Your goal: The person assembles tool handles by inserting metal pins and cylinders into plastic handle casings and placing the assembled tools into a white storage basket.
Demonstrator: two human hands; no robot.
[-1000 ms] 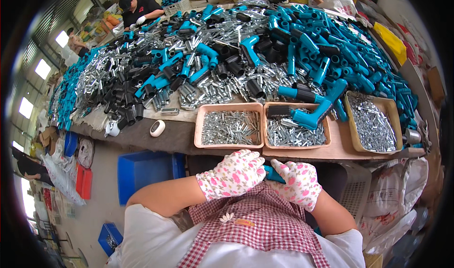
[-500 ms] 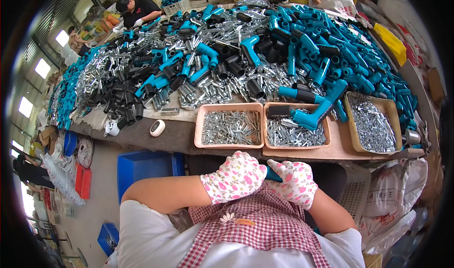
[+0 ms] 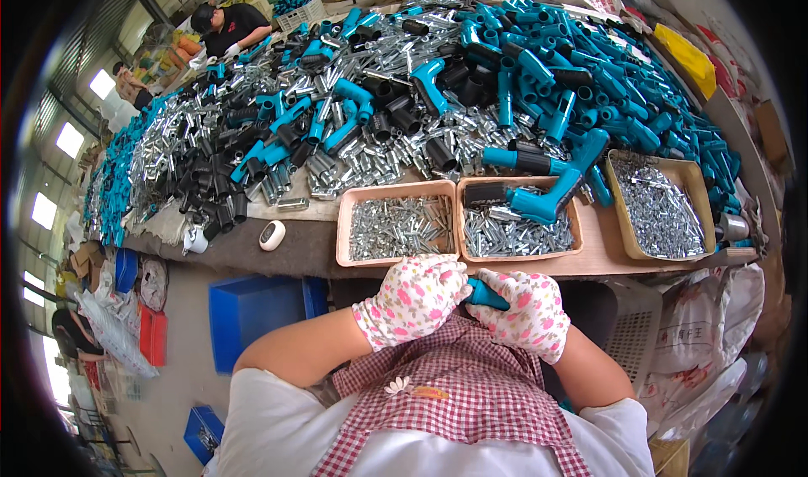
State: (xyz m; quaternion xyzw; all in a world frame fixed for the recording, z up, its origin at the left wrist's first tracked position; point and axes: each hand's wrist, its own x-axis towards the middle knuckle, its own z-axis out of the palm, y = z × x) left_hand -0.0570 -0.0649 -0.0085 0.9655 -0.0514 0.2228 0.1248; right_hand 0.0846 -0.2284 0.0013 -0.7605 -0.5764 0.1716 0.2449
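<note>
In flower-patterned gloves, both my hands meet in front of my apron, just below the table edge. My right hand (image 3: 528,313) is closed around a teal plastic part (image 3: 486,295), mostly hidden by the glove. My left hand (image 3: 418,300) is closed at the part's left end, its fingertips bunched; whatever they pinch is hidden. Beyond the hands stand a left tray (image 3: 342,229) and a middle tray (image 3: 577,225), both pinkish and holding small metal pins. A teal pistol-shaped housing (image 3: 547,204) rests across the middle tray, beside a black sleeve (image 3: 486,194).
A yellowish tray (image 3: 707,216) of metal pins stands at right. Behind the trays rises a wide heap of teal housings (image 3: 623,98), black sleeves and metal tubes. A white oval device (image 3: 272,235) lies near the table edge. Blue bins (image 3: 252,317) stand at lower left; co-workers (image 3: 236,29) sit beyond.
My left hand has shifted slightly down, and more of the teal part shows between the hands. The whole view has moved a little, so the table appears slightly up and left.
</note>
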